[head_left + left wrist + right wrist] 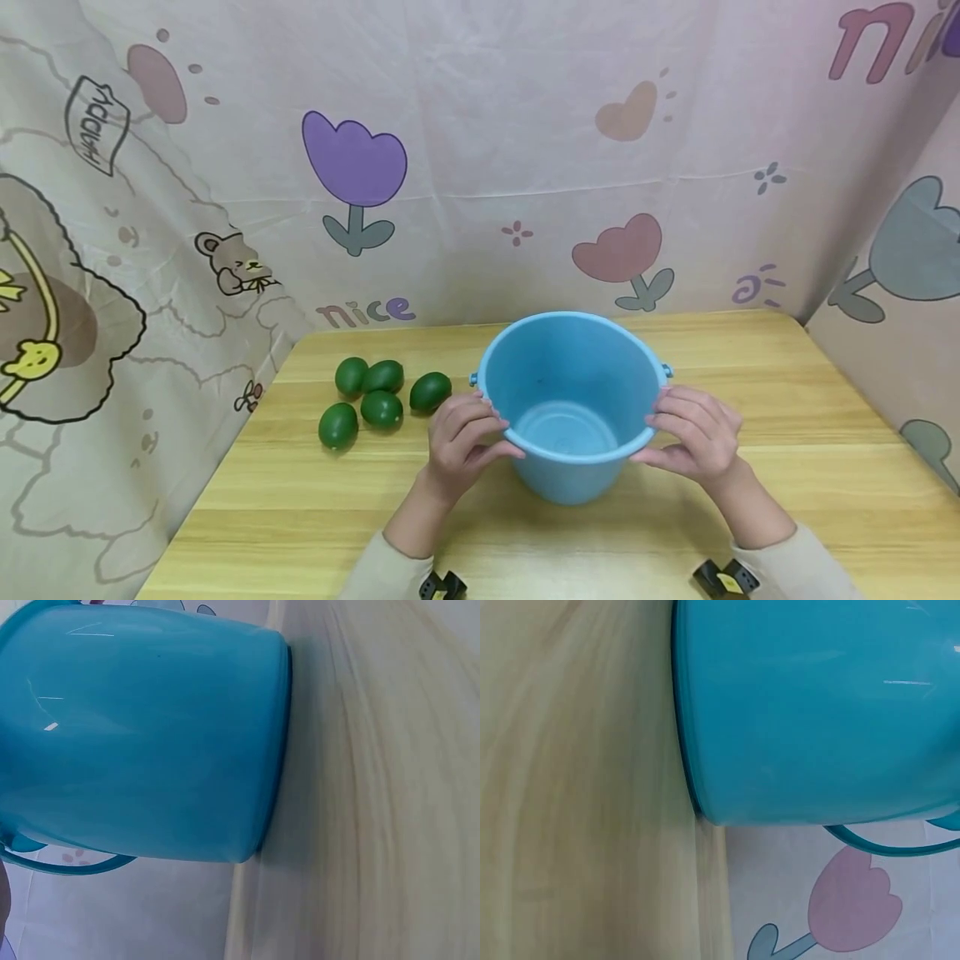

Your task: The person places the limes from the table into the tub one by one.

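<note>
Centrally on the table (pixel 817 433), a blue bucket (pixel 570 483), its rim (pixel 567 457) pinched by left hand (pixel 465 437) and right hand (pixel 696 433).
Table stretches widely rightward; green fruits (pixel 382 410) lie left; only wrist views show the handle (pixel 889 850).

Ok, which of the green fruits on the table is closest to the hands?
The rightmost green fruit, right by the left hand; the other four lie farther left.

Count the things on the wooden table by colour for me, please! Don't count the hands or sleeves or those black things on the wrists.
Green: 5 fruits
Blue: 1 bucket
Total: 6
</note>
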A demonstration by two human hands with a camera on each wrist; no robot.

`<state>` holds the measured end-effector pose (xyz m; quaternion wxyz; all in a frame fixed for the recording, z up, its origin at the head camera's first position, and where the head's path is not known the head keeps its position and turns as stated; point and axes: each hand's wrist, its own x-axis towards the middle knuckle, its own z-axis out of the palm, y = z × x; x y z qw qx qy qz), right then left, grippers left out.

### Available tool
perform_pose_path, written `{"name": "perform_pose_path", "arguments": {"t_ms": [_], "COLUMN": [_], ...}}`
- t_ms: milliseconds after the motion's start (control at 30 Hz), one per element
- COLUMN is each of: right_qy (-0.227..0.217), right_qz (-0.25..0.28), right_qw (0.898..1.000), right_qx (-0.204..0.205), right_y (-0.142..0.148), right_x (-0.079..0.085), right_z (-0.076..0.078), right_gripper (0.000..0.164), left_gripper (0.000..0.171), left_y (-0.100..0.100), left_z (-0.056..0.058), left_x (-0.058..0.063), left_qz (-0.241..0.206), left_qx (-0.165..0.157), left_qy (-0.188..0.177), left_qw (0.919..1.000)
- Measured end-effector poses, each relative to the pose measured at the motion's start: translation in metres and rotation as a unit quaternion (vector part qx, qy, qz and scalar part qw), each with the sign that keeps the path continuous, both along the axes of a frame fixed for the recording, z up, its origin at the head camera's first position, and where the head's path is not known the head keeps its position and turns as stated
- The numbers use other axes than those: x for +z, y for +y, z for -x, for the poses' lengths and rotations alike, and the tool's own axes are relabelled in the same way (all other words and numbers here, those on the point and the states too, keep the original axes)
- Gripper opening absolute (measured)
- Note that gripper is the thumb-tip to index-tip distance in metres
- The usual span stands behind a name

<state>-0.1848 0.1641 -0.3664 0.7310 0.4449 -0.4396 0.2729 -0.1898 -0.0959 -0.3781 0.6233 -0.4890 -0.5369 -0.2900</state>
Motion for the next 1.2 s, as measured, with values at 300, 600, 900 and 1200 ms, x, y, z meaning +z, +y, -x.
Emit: {"name": "perform_pose_path", "arguments": {"t_ms": [300, 600, 900, 1200], "right_qy": [-0.011, -0.025, -0.013, -0.011], "right_qz": [-0.015, -0.011, -0.003, -0.001], "right_qw": [0.999, 0.999, 1.0, 0.999], "right_qx": [0.03, 0.026, 0.027, 0.036], "right_y": [0.003, 0.002, -0.004, -0.007], "right_x": [0.002, 0.001, 0.004, 0.003], "right_z": [0.001, 0.0, 0.002, 0.001], "right_gripper": [0.048, 0.049, 0.048, 0.048], "left_gripper": [0.041, 0.04, 0.04, 0.039], "left_y": [-0.003, -0.005, -0.009, -0.013], "left_z": [0.004, 0.007, 0.006, 0.001], "left_x": [-0.008, -0.01, -0.006, -0.003], "left_qz": [-0.003, 0.0, 0.007, 0.018], "left_qx": [-0.019, -0.028, -0.031, -0.032], "left_qy": [-0.014, -0.016, -0.014, -0.012], "left_qw": [0.9997, 0.9995, 0.9994, 0.9993]}}
